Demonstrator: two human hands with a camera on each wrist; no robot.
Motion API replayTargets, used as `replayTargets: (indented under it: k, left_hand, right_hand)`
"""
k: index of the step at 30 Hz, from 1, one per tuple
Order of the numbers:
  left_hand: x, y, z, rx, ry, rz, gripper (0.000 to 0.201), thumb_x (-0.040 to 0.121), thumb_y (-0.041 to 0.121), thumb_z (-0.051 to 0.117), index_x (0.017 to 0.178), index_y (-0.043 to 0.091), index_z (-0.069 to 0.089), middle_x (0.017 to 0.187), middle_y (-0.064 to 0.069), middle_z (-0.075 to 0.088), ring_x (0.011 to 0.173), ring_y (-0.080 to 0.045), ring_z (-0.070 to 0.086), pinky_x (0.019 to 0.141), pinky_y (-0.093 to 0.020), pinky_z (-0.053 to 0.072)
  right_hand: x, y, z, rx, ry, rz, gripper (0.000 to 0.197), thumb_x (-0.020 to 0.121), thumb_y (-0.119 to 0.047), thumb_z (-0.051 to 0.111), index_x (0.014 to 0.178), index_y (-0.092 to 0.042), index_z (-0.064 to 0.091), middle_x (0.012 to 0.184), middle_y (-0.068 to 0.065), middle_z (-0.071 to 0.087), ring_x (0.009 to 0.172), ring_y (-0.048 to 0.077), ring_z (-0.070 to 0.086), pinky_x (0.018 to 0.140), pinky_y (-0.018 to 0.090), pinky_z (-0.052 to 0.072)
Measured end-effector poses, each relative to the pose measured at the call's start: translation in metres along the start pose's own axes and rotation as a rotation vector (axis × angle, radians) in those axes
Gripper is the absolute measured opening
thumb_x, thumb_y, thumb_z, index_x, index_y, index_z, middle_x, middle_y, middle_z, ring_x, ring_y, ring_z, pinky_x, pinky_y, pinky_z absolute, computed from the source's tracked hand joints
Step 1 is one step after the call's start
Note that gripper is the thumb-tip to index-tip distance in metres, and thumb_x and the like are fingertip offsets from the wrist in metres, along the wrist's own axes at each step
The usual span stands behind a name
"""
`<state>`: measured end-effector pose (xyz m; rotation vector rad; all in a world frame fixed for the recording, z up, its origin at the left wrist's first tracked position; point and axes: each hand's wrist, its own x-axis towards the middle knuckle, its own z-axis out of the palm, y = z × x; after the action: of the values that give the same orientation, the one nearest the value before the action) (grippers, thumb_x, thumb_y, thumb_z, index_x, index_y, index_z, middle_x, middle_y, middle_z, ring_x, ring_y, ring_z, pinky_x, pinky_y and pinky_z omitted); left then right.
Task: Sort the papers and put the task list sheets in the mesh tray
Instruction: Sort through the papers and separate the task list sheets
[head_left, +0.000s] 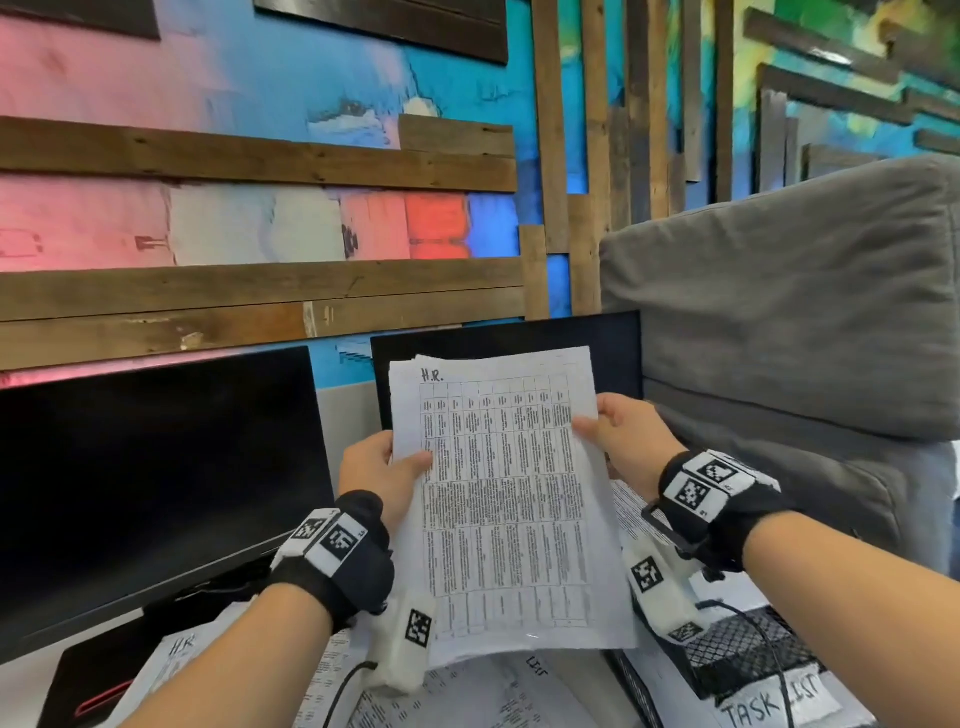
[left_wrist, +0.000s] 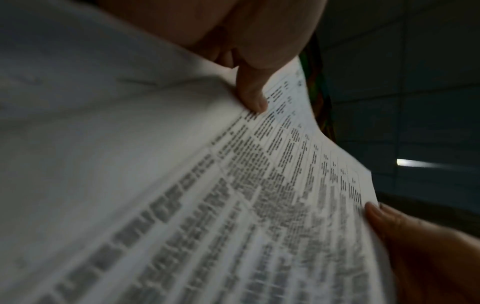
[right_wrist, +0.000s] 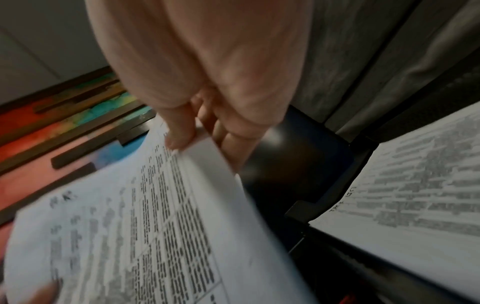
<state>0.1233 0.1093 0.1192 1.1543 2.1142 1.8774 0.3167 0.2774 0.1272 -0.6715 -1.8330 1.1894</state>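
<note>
I hold a thin stack of printed sheets (head_left: 514, 499) up in front of me; the top sheet carries a text table and the handwritten heading "H.R.". My left hand (head_left: 387, 467) pinches the stack's left edge, thumb on the front. My right hand (head_left: 618, 436) pinches the right edge, thumb on the front (right_wrist: 179, 139) and fingers behind. The black mesh tray (head_left: 737, 654) sits at the lower right with a "TASK LIST" label (head_left: 774, 701) on its front; a printed sheet (right_wrist: 415, 195) lies in it.
Loose printed sheets, one marked "H.R." (head_left: 182, 649), lie on the desk below my hands. A dark monitor (head_left: 156, 488) stands at the left and a second screen (head_left: 509, 343) behind the stack. A grey cushion (head_left: 779, 312) fills the right.
</note>
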Motion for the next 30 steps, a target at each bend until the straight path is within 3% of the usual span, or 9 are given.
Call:
replayTargets:
  k: [6,11,16,19,21,23,25,27,30]
  left_hand:
    - [0.005,-0.010,-0.010,-0.105,0.064,-0.057,0.009,0.089,0.013,0.063,0.096,0.015,0.068,0.100,-0.007,0.071,0.090,-0.024,0.068,0.087,-0.041,0.054]
    - [0.005,-0.012,-0.012,-0.243,-0.007,-0.074,0.014,0.091,0.010,0.059,0.093,0.021,0.067,0.099,-0.004,0.072,0.090,-0.023,0.069,0.085,-0.041,0.055]
    - [0.007,-0.015,-0.012,-0.294,-0.045,-0.093,0.014,0.093,0.009,0.056,0.097,0.017,0.066,0.101,-0.006,0.071,0.092,-0.026,0.068,0.086,-0.042,0.053]
    - [0.017,-0.029,-0.015,-0.173,0.029,-0.114,0.007,0.093,0.013,0.058,0.094,0.016,0.064,0.103,-0.009,0.070,0.093,-0.028,0.067,0.088,-0.045,0.053]
    - [0.024,-0.039,-0.015,-0.091,0.052,-0.164,0.006,0.093,0.016,0.057,0.092,0.016,0.063,0.103,-0.011,0.070,0.094,-0.030,0.067,0.090,-0.048,0.052]
    - [0.030,-0.051,-0.013,-0.038,0.060,-0.223,0.009,0.093,0.015,0.056,0.095,0.011,0.064,0.105,-0.013,0.069,0.096,-0.032,0.065,0.092,-0.048,0.051]
    - [0.033,-0.063,-0.007,0.067,0.024,-0.269,0.016,0.093,0.011,0.055,0.103,0.002,0.063,0.105,-0.016,0.067,0.097,-0.033,0.063,0.091,-0.043,0.050]
    - [0.031,-0.071,-0.001,0.258,-0.057,-0.238,0.012,0.092,0.008,0.053,0.096,0.002,0.062,0.099,-0.014,0.063,0.090,-0.028,0.058,0.082,-0.032,0.047]
    - [0.020,-0.078,0.015,0.451,-0.210,-0.169,0.012,0.092,0.006,0.050,0.091,0.006,0.062,0.095,-0.012,0.058,0.087,-0.024,0.052,0.075,-0.025,0.037]
  right_hand:
    - [-0.012,0.009,0.004,-0.162,-0.294,-0.012,0.022,0.090,-0.012,0.063,0.098,-0.033,0.065,0.098,-0.016,0.070,0.094,0.001,0.065,0.078,0.023,0.054]
    - [-0.004,0.018,0.006,-0.014,-0.350,0.050,0.026,0.083,-0.018,0.071,0.108,-0.020,0.067,0.105,-0.004,0.073,0.101,0.016,0.068,0.096,0.039,0.051]
    - [0.003,0.025,0.014,0.264,-0.488,0.132,0.086,0.041,-0.040,0.095,0.115,-0.006,0.064,0.112,0.015,0.070,0.103,0.031,0.067,0.086,0.044,0.056]
    - [0.007,0.025,0.017,0.193,-0.415,0.105,0.087,0.044,-0.054,0.090,0.112,-0.005,0.066,0.110,0.013,0.071,0.102,0.030,0.068,0.092,0.046,0.052]
    - [0.006,0.016,0.013,0.010,-0.330,0.044,0.066,0.066,-0.055,0.079,0.115,-0.013,0.066,0.114,0.007,0.069,0.104,0.024,0.066,0.091,0.042,0.052]
    - [0.011,0.007,-0.001,-0.283,-0.153,-0.053,0.039,0.085,-0.034,0.069,0.122,-0.022,0.064,0.122,0.000,0.064,0.103,0.013,0.060,0.082,0.024,0.050]
    - [0.016,-0.002,-0.022,-0.411,0.060,-0.107,0.033,0.091,-0.006,0.058,0.120,-0.020,0.064,0.121,0.004,0.062,0.086,0.014,0.061,0.064,0.010,0.047]
    - [0.019,-0.008,-0.044,-0.439,0.197,-0.076,0.041,0.089,0.007,0.046,0.115,-0.018,0.066,0.119,0.009,0.061,0.081,0.023,0.064,0.061,0.018,0.051]
    - [0.014,-0.007,-0.074,-0.587,0.286,-0.023,0.045,0.086,0.010,0.044,0.108,-0.021,0.068,0.127,0.010,0.059,0.100,0.029,0.063,0.082,0.032,0.053]
